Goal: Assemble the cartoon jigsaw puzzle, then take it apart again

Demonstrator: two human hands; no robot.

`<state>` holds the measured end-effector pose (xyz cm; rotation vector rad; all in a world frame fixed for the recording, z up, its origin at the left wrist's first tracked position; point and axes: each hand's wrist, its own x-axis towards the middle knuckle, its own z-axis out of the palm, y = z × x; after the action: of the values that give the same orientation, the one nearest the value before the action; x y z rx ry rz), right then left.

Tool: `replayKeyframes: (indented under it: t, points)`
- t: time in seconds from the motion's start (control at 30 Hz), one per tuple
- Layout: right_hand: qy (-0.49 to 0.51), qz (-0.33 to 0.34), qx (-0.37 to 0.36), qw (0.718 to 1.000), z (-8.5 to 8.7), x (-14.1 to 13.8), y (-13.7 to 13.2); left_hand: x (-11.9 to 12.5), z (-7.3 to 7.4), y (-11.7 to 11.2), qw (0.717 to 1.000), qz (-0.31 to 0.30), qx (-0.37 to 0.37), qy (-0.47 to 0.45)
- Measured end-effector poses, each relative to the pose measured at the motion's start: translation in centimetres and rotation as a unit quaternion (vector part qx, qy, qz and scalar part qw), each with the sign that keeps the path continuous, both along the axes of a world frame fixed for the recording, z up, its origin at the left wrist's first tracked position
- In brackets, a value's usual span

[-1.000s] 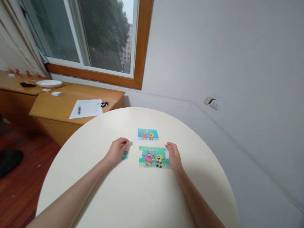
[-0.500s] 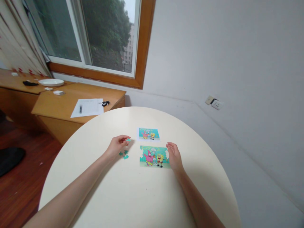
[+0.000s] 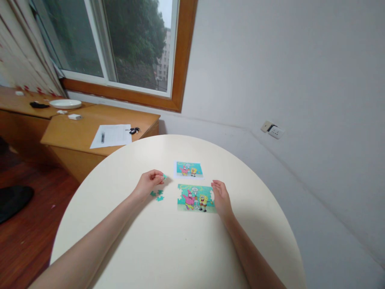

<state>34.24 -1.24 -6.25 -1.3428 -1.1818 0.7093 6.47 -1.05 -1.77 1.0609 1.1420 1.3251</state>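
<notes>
A nearly whole cartoon jigsaw puzzle (image 3: pixel 195 198) lies on the round cream table (image 3: pixel 168 249). Just behind it lies a small reference picture card (image 3: pixel 188 169) with the same cartoon. My left hand (image 3: pixel 148 183) hovers left of the puzzle, its fingers pinched on a small teal puzzle piece (image 3: pixel 164 176). Two loose teal pieces (image 3: pixel 157 195) lie on the table under that hand. My right hand (image 3: pixel 221 197) rests at the puzzle's right edge, fingers loosely curled and touching it, holding nothing I can see.
A wooden desk (image 3: pixel 90 136) stands beyond the table at the left, with a sheet of paper (image 3: pixel 112 135), keys (image 3: pixel 133 130) and a white plate (image 3: pixel 65 103). A window (image 3: pixel 120 44) is above it. A wall socket (image 3: pixel 272 129) sits at the right.
My left hand has lifted a teal piece off the table and moved slightly up and right, uncovering the two loose pieces. My right hand has stayed at the puzzle's edge.
</notes>
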Motion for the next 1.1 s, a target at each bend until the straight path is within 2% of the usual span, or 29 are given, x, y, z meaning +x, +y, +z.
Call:
replayKeyframes:
  t: [0.37, 0.63, 0.83, 1.1]
  points:
    - [0.013, -0.015, -0.007, 1.000, 0.37, -0.02, -0.07, 0.06, 0.49, -0.35, 0.999, -0.013, -0.007, -0.041]
    - [0.076, -0.025, -0.012, 0.997, 0.00, 0.59, 0.57, 0.29, 0.69, -0.61, 0.998, -0.026, -0.005, -0.057]
    - [0.131, -0.032, -0.018, 0.991, 0.13, 0.71, 0.73, 0.43, 0.44, -0.61, 0.998, -0.039, -0.018, -0.037]
    - [0.126, -0.028, -0.015, 0.992, 0.11, 0.79, 0.72, 0.80, 0.20, -0.74, 0.996, -0.081, -0.021, -0.020]
